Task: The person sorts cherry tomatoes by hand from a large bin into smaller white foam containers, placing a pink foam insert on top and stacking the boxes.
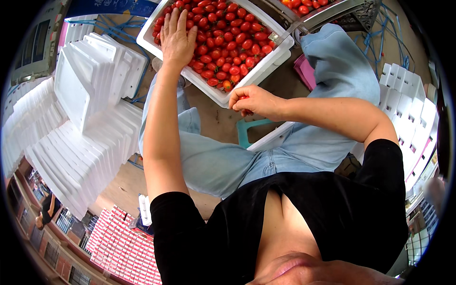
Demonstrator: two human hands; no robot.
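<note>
Many tomatoes [230, 36], long axes every way

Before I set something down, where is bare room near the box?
Bare floor shows between the box, the jeans and the green frame, left of the right hand. Crowded: the box, full of tomatoes under the left hand; leftward, white stacks.
</note>
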